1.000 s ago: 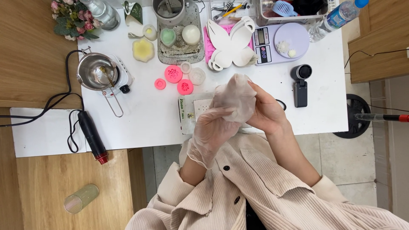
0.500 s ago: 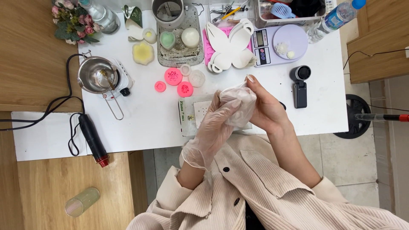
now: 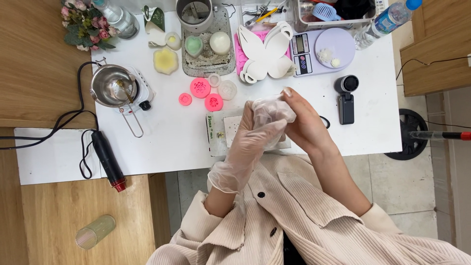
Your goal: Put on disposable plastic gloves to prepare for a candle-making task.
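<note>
At the far left of the white table [image 3: 162, 132] a black heat tool with a red tip [image 3: 107, 162] lies near the edge, and just above it a small steel melting pot [image 3: 112, 86] sits on a white hotplate. Moving right, three pink flower-shaped pieces [image 3: 201, 93] lie together on the table with two clear little moulds beside them, and below those a flat box [image 3: 221, 133] rests at the table's near edge. Over that box the left hand [image 3: 252, 140] is already covered by a thin clear glove, its fingers curled up around a second loose glove [image 3: 275, 112] that is bunched between both hands. The right hand [image 3: 306, 125] is bare and pinches the crumpled glove near its top with the fingertips, so both hands are closed on the same piece of film above the box, in front of the person's cream ribbed coat [image 3: 314, 221]. Further right a black camera [image 3: 346, 95] stands on the table, and behind it a lilac kitchen scale [image 3: 321, 49] carries a few white bits. The step in hand looks like gloving up: one hand done, the other not yet. The next move seems to call for finding and spreading the cuff of the loose glove with the gloved fingers, so that the bare right hand can slide in without tearing the thin film.
</note>
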